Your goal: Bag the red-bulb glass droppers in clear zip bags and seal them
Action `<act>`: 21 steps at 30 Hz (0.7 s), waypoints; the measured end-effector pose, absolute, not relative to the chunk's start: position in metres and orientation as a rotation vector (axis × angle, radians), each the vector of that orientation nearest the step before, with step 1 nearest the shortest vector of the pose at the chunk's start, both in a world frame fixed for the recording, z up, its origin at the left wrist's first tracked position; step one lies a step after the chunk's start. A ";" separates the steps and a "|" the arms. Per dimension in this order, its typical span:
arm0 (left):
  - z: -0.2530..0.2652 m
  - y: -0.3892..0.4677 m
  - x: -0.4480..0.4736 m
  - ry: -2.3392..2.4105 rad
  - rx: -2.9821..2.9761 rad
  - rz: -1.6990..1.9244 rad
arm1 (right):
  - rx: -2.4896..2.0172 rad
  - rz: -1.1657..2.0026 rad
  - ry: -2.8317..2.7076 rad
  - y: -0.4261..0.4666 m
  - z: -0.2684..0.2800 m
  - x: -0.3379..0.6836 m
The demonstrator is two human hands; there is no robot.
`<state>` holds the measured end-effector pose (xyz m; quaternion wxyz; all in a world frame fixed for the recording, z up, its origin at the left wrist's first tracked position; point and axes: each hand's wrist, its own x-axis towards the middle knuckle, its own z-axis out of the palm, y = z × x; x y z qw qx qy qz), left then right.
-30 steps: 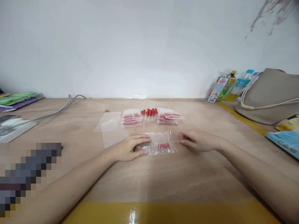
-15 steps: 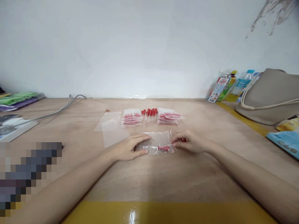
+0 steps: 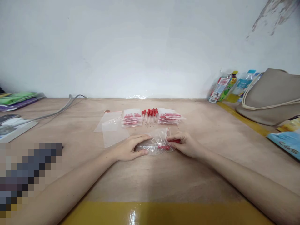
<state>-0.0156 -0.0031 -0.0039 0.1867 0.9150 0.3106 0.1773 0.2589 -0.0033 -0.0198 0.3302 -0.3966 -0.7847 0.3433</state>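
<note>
My left hand (image 3: pixel 127 148) rests on the left end of a clear zip bag (image 3: pixel 156 137), its thumb and fingers apart, holding the bag against the table. Inside the bag lies a small red-handled screwdriver (image 3: pixel 163 147), partly blurred by the plastic's glare. At the bag's right-hand mouth, my right hand (image 3: pixel 187 144) pinches another red-handled screwdriver (image 3: pixel 175 141); its shaft is hard to make out. Beyond the hands, several loose red-handled screwdrivers (image 3: pixel 151 115) lie between a left stack of filled bags (image 3: pixel 132 118) and a right stack (image 3: pixel 170 117).
Flat clear bags (image 3: pixel 114 132) lie left of the stacks. A grey cable (image 3: pixel 56 112) and a white box (image 3: pixel 23 126) are farther left. Drink packages (image 3: pixel 220 89), a beige bag (image 3: pixel 269 97) and a blue packet (image 3: pixel 284 142) stand along the right side.
My right hand has moved slightly left, bringing the screwdriver it holds to the bag's mouth. The bag's right end has crumpled and lifted. My left hand has stayed put.
</note>
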 end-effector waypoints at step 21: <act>-0.001 -0.004 -0.014 0.898 2.567 0.507 | -1.277 0.724 -1.922 0.000 -0.027 0.256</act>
